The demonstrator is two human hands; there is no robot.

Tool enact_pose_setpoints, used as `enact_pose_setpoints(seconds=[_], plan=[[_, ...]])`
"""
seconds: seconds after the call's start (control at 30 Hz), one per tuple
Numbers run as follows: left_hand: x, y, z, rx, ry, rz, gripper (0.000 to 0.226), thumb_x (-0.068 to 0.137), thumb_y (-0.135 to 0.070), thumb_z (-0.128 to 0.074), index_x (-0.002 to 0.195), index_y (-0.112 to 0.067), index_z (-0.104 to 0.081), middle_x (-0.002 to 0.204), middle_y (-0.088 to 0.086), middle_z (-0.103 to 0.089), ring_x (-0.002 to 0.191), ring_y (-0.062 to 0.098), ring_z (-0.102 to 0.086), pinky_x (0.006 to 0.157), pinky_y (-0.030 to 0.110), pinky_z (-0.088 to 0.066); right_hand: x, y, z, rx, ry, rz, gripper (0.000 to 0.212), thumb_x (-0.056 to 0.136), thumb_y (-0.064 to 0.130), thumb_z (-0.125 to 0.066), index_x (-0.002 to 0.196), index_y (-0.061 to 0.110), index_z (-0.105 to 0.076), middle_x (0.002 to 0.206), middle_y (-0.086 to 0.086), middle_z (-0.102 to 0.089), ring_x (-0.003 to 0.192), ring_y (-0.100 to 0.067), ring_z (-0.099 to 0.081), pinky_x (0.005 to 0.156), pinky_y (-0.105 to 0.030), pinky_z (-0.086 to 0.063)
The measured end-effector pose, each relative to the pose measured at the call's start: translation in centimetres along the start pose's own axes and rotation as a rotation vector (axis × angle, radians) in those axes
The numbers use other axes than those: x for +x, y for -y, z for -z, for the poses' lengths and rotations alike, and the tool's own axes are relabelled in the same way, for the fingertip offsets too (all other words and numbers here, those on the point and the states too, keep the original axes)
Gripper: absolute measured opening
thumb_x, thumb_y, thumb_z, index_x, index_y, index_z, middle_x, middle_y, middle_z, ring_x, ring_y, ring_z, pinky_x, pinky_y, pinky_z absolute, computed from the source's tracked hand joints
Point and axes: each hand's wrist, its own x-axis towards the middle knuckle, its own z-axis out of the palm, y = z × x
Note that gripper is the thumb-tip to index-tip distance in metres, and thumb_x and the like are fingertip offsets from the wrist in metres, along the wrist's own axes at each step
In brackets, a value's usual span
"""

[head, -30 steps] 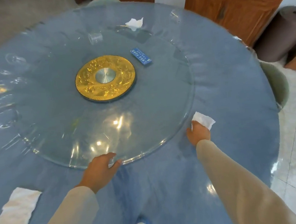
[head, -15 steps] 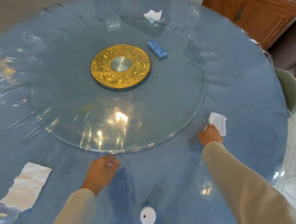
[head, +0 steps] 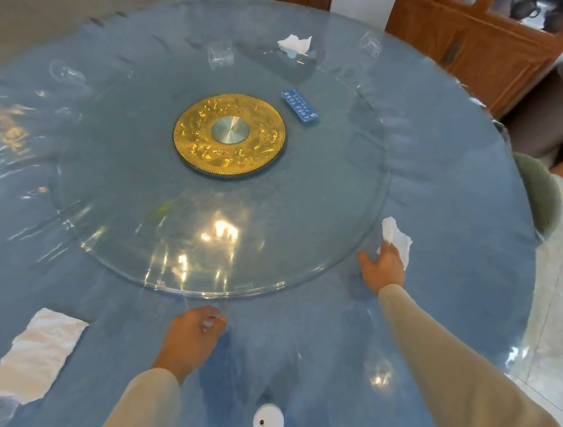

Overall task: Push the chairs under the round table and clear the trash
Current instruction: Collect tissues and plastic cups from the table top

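- Landmark: glass turntable (head: pixel 222 184), centred on the round surface (head: pixel 443 197).
- Right hand (head: pixel 383 267), just off the turntable's near-right rim: grip pinches a crumpled white tissue (head: pixel 396 238) between fingers, thumb spread. This piece of trash is picked up, not yet disposed of.
- Left hand (head: pixel 190 337), just below the turntable's near rim: fingers curled loosely, knuckles up; cannot tell whether it holds anything.
- Trash left, as judged here: flat white napkin (head: pixel 35 354) well to the near-left of the turntable; second crumpled tissue (head: pixel 295 45) beyond its far rim; clear plastic cups (head: pixel 220 57) lying past the far rim and far-left; small white cap (head: pixel 268 423) near the person's edge.
- Blue packet (head: pixel 300 105) sits on the turntable, right of the gold hub (head: pixel 229 134); unclear if trash.
- Chairs: green chair back (head: pixel 539 195) right of the turntable, close to the surface edge; another at the far side. Appear tucked in, though not certain.
- Progress: early in clearing; most litter remains.
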Motion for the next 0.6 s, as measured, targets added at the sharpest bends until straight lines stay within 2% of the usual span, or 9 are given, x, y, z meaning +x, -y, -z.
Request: enact_pose_setpoints(seconds=[0.07, 0.13, 0.2, 0.23, 0.27, 0.33, 0.4, 0.5, 0.6], plan=[[0.1, -0.9, 0.0, -0.060, -0.010, -0.011, 0.014, 0.091, -0.021, -0.071, 0.084, -0.034, -0.073, 0.090, -0.002, -0.076, 0.092, 0.023, -0.071, 0.085, 0.032, -0.056, -2.2, 3.2, -0.4, 0.120, 0.089, 0.053, 0.051, 0.096, 0.029, -0.064, 0.143, 0.013, -0.051, 0.138, -0.012, -0.054, 0.125, -0.033, -0.051, 0.102, -0.036, -0.040], [0.0, -1.9, 0.3, -0.209, -0.029, -0.006, 0.014, 0.091, -0.021, -0.073, 0.085, -0.034, -0.072, 0.093, -0.006, -0.073, 0.098, 0.022, -0.070, 0.079, 0.024, -0.052, -5.0, 6.1, -1.9, 0.236, 0.291, 0.086, 0.026, 0.094, 0.029, -0.066, 0.120, 0.026, -0.070, 0.125, -0.008, -0.064, 0.109, -0.024, -0.060, 0.091, -0.028, -0.045], [-0.5, -3.2, 1.2, -0.440, -0.036, 0.046, 0.010, 0.094, -0.027, -0.071, 0.104, -0.029, -0.071, 0.109, -0.004, -0.071, 0.105, 0.019, -0.066, 0.080, 0.022, -0.050, -8.5, 9.1, -3.6, 0.343, 0.528, 0.166, 0.011, 0.092, 0.027, -0.070, 0.091, 0.032, -0.079, 0.100, 0.007, -0.072, 0.094, -0.012, -0.063, 0.086, -0.025, -0.045], [-0.7, -3.8, 1.6, -0.575, -0.011, 0.096, 0.021, 0.095, -0.032, -0.070, 0.115, -0.030, -0.066, 0.116, -0.003, -0.068, 0.107, 0.017, -0.064, 0.085, 0.028, -0.052, -10.4, 10.3, -4.2, 0.392, 0.625, 0.169, 0.011, 0.091, 0.027, -0.072, 0.084, 0.031, -0.080, 0.091, 0.012, -0.072, 0.089, -0.006, -0.063, 0.086, -0.025, -0.045], [-1.1, -4.1, 2.4, -0.723, 0.016, 0.161, 0.030, 0.095, -0.037, -0.069, 0.123, -0.031, -0.060, 0.120, -0.003, -0.065, 0.107, 0.016, -0.063, 0.088, 0.036, -0.054, -12.6, 11.9, -4.9, 0.438, 0.720, 0.175, 0.008, 0.088, 0.029, -0.074, 0.084, 0.028, -0.081, 0.089, 0.013, -0.073, 0.087, -0.004, -0.063, 0.086, -0.026, -0.047], [-2.2, -3.7, 4.4, -0.971, 0.084, 0.256, 0.029, 0.097, -0.041, -0.065, 0.121, -0.027, -0.058, 0.112, 0.003, -0.066, 0.100, 0.021, -0.066, 0.089, 0.045, -0.057, -16.6, 14.7, -6.1, 0.499, 0.872, 0.192, 0.020, 0.081, 0.037, -0.077, 0.089, 0.019, -0.082, 0.093, -0.003, -0.076, 0.088, -0.011, -0.065, 0.087, -0.032, -0.049], [-3.2, -1.7, 6.2, -1.103, 0.120, 0.229, 0.023, 0.101, -0.035, -0.059, 0.115, -0.016, -0.061, 0.105, 0.008, -0.073, 0.094, 0.025, -0.072, 0.083, 0.041, -0.060, -19.6, 16.2, -7.8, 0.536, 0.953, 0.148, 0.016, 0.085, 0.028, -0.074, 0.088, 0.014, -0.082, 0.100, -0.016, -0.076, 0.093, -0.021, -0.070, 0.093, -0.036, -0.053], [-5.3, 3.2, 8.7, -1.135, 0.052, 0.166, 0.026, 0.105, -0.018, -0.053, 0.125, -0.005, -0.063, 0.111, 0.011, -0.076, 0.100, 0.024, -0.074, 0.080, 0.034, -0.060, -23.8, 17.4, -11.5, 0.439, 0.994, 0.155, 0.018, 0.088, 0.028, -0.072, 0.092, 0.012, -0.081, 0.097, -0.012, -0.077, 0.101, -0.027, -0.072, 0.101, -0.044, -0.053], [-7.4, 8.5, 11.0, -1.080, -0.067, 0.195, 0.022, 0.103, -0.007, -0.053, 0.119, -0.002, -0.066, 0.111, 0.015, -0.076, 0.100, 0.024, -0.075, 0.080, 0.030, -0.060, -28.3, 18.4, -15.1, 0.356, 1.004, 0.175, 0.015, 0.092, 0.026, -0.069, 0.091, 0.018, -0.081, 0.093, -0.004, -0.078, 0.091, -0.021, -0.072, 0.091, -0.037, -0.054]])
